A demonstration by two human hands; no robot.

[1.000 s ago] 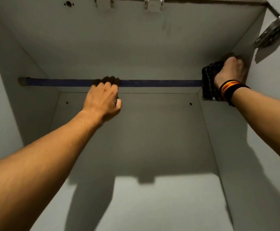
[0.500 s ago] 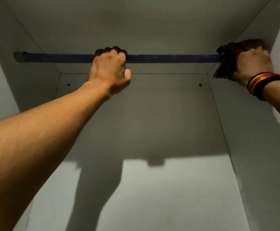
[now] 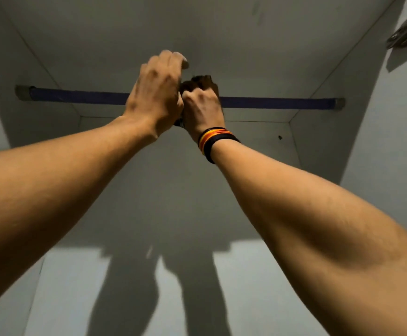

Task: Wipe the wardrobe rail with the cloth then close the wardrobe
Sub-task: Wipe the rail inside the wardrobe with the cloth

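Note:
A dark blue wardrobe rail (image 3: 76, 98) runs across the top of the grey wardrobe, from the left wall to the right wall. My right hand (image 3: 203, 110), with striped bands on its wrist, is closed around the rail's middle with the dark cloth (image 3: 178, 123) under it. Only a small edge of the cloth shows below the hands. My left hand (image 3: 156, 93) is right beside it and touching it. Its fingers are lifted above the rail and spread loosely, gripping nothing that I can see.
The wardrobe's grey side walls (image 3: 323, 132) and top panel (image 3: 222, 32) close in around the rail. A metal door hinge (image 3: 406, 30) sticks out at the upper right. Shadows of both arms fall on the back wall (image 3: 197, 202).
My right hand has slid the cloth along the rail from the right end to the middle. My left hand has let go of the rail and lifted its fingers beside the right hand.

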